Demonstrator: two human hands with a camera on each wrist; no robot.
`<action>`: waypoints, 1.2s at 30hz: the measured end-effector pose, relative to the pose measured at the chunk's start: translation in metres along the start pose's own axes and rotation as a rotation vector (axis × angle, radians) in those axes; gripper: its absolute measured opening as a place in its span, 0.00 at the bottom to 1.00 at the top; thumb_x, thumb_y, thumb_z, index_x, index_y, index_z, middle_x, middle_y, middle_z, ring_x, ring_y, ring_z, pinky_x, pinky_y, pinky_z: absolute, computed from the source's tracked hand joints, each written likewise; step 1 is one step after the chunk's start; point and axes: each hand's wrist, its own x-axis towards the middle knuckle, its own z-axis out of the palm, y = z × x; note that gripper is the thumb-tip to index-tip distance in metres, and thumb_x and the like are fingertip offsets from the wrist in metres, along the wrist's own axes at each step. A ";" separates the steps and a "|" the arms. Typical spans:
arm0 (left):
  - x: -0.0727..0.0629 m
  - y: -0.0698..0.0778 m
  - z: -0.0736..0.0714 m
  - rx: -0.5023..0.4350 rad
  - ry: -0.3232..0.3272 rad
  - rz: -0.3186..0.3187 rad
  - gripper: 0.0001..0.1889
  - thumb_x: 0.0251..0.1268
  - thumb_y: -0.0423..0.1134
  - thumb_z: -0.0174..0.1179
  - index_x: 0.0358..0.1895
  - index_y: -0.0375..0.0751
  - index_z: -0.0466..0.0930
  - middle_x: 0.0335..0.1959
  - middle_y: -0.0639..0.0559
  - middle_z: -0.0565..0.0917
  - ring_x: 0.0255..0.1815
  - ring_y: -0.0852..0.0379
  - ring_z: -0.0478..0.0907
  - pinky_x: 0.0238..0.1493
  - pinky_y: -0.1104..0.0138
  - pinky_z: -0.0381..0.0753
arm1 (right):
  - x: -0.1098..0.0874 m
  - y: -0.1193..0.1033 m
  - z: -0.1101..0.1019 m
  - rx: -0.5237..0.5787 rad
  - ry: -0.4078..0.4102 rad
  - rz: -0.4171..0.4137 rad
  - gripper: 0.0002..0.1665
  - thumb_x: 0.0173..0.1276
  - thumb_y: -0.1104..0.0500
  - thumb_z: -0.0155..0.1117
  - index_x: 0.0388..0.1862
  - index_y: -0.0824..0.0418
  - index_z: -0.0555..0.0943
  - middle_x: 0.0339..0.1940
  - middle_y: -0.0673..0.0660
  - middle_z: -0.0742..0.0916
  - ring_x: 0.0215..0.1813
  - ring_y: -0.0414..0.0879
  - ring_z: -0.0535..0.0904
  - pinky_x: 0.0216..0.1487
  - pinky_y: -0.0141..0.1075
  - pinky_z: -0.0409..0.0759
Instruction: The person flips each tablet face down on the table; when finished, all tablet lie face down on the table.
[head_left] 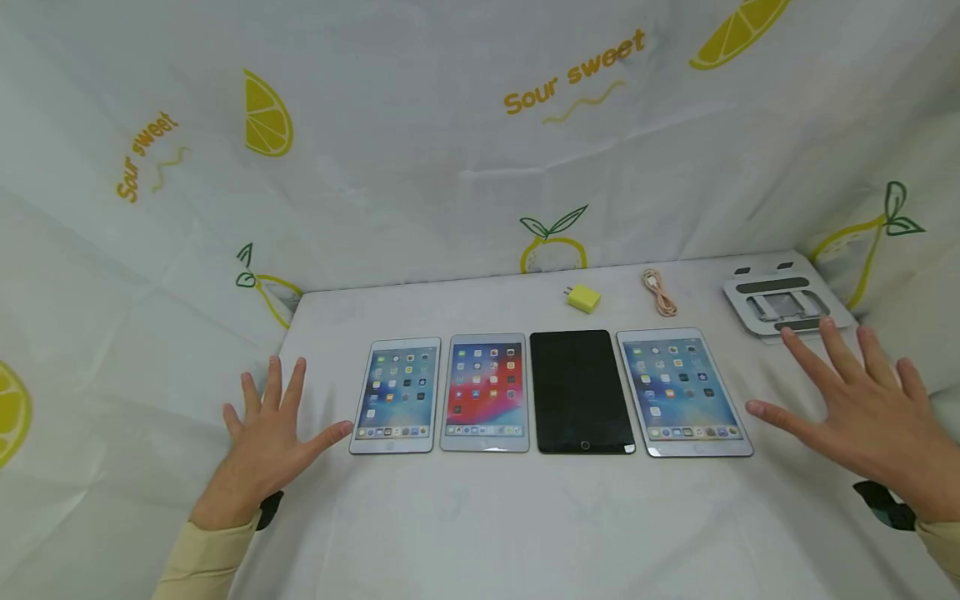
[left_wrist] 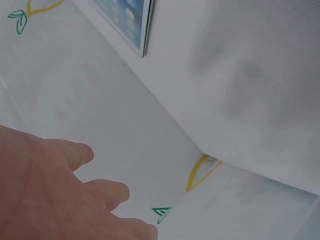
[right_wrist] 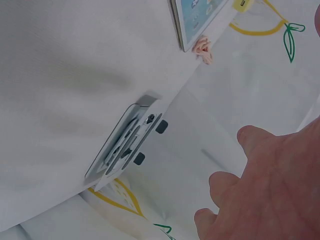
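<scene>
Four tablets are not counted here; several lie in a row on the white table point(head_left: 465, 517). Leftmost is a white tablet with a blue screen point(head_left: 397, 394), and beside it a white tablet with a red and blue screen point(head_left: 486, 392). A black tablet point(head_left: 581, 390) with a dark screen follows, then a larger white tablet point(head_left: 682, 392) at the right end. My left hand point(head_left: 266, 446), fingers spread, hovers left of the row, thumb near the leftmost tablet. My right hand point(head_left: 870, 408) is likewise spread, right of the row, its fingertips overlapping the folded stand's near edge. Neither hand holds anything.
Behind the row lie a yellow charger plug point(head_left: 582, 298) and a coiled pink cable point(head_left: 660, 293). A folded silver stand point(right_wrist: 127, 142) rests at the table's back right corner. White cloth with lemon prints point(head_left: 375, 167) hangs around the table's back and sides.
</scene>
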 end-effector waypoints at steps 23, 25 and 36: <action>-0.003 0.003 0.004 0.028 0.010 -0.025 0.68 0.62 0.81 0.60 0.90 0.44 0.35 0.89 0.30 0.27 0.84 0.10 0.24 0.67 0.09 0.32 | -0.003 0.001 0.001 0.003 0.014 0.009 0.79 0.63 0.15 0.59 0.90 0.57 0.33 0.86 0.73 0.29 0.85 0.77 0.18 0.79 0.82 0.26; -0.002 0.003 0.005 0.027 0.009 -0.026 0.68 0.62 0.81 0.60 0.90 0.44 0.34 0.89 0.30 0.27 0.84 0.11 0.24 0.67 0.09 0.32 | -0.003 0.002 0.003 0.005 0.014 0.011 0.78 0.63 0.16 0.60 0.90 0.56 0.33 0.86 0.72 0.28 0.85 0.77 0.18 0.79 0.82 0.25; 0.015 0.036 0.021 -0.101 -0.001 0.053 0.65 0.68 0.78 0.57 0.90 0.47 0.29 0.90 0.37 0.25 0.87 0.18 0.21 0.76 0.16 0.31 | 0.003 -0.007 0.008 0.105 -0.008 -0.026 0.74 0.67 0.19 0.61 0.91 0.56 0.38 0.88 0.74 0.34 0.87 0.77 0.22 0.79 0.83 0.30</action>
